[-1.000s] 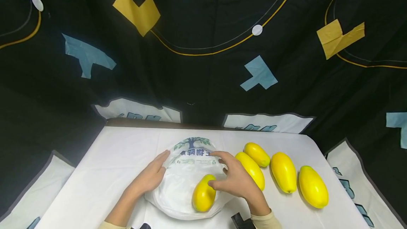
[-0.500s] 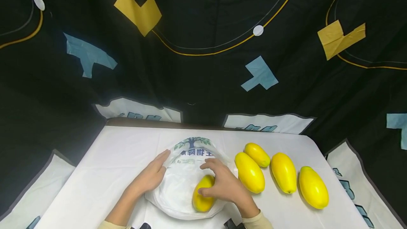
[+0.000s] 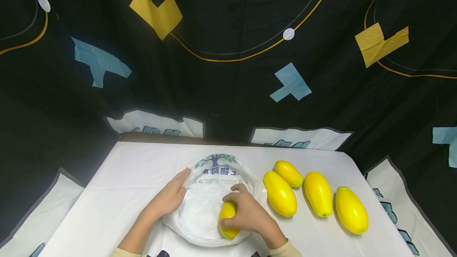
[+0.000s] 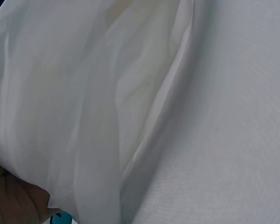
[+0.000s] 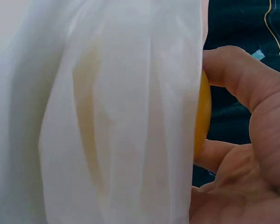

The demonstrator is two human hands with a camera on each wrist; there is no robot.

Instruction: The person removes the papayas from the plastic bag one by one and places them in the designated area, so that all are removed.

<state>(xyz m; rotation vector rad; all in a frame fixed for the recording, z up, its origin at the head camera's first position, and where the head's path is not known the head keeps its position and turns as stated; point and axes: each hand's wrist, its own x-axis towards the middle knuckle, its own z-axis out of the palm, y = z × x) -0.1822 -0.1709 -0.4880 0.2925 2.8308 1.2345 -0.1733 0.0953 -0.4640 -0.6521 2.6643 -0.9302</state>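
A white plastic bag [image 3: 194,217] with a tree print lies mouth open on the table, and its wall fills much of both wrist views. A yellow papaya [image 3: 226,221] is inside the bag opening, toward the near right side; a sliver of it shows past the bag's edge in the right wrist view. My right hand [image 3: 246,211] grips this papaya, thumb on the near side and fingers curled over its far end. At the bag's left side, my left hand [image 3: 171,197] rests against the plastic with its fingers straight. Part of it appears at the left wrist view's lower corner.
Several more papayas [image 3: 317,193] lie on the white table [image 3: 143,165] right of the bag, the closest one [image 3: 280,193] right beside its rim. A black cloth [image 3: 228,90] with coloured tape hangs behind the table's far edge.
My right hand has moved down and left from above the bag's right side into the opening and taken hold of the papaya, which has shifted slightly. The left hand stays in place.
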